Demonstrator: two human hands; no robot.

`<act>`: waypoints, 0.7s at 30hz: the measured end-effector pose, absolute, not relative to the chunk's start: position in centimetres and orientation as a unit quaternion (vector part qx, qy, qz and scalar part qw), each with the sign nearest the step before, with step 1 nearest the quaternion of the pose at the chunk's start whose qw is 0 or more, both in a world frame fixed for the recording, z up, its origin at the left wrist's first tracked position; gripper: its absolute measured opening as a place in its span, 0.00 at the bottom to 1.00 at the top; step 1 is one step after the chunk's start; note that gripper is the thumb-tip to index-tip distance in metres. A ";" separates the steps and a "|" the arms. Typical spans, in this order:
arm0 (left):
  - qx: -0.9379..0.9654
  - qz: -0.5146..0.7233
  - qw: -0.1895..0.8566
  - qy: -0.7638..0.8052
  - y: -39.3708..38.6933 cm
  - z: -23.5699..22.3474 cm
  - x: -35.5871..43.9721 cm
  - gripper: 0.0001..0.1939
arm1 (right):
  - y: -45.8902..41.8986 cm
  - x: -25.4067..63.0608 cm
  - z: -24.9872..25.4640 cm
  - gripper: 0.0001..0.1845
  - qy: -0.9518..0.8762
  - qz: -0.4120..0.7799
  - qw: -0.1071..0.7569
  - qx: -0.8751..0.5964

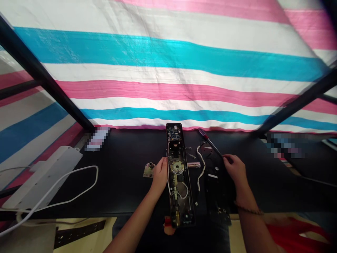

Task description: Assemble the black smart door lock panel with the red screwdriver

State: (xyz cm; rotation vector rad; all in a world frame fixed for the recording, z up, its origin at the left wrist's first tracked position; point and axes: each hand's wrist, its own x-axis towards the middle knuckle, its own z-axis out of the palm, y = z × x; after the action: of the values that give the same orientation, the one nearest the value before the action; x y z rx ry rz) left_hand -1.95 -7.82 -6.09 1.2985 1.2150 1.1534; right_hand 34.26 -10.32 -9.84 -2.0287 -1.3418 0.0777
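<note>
An opened electronic door lock (178,186), a long narrow black housing, stands out over the table's front edge. Inside are a blue circuit board, a round metal disc, thin white wires and a brass-coloured part. My left hand (160,172) grips the housing's left side, fingers partly hidden. Under that hand's edge lies a small circuit board (148,170). My right hand (235,169) pinches the shaft end of a screwdriver (212,142), whose handle points away from me. Between the hands are a white wrapped cable (202,168), a shiny metal cylinder (194,164) and a dark panel (217,198).
A white power strip (50,175) with a looping white cable (71,201) occupies the left side of the black table (116,189). Blurred-out items lie at the far left and right. Dark frame bars (52,80) and a striped sheet (168,73) enclose the back.
</note>
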 end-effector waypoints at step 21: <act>0.538 0.559 0.467 0.425 -8.6 -2.3 -2.2 0.19 | -10.4 34.4 -9.4 0.18 -0.509 0.044 0.346 -0.787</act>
State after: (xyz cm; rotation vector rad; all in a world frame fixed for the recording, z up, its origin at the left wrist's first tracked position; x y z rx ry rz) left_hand -2.22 -8.64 -2.32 1.3202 1.0425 1.3710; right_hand 34.40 -10.43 -9.40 -2.0436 -1.3201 0.1148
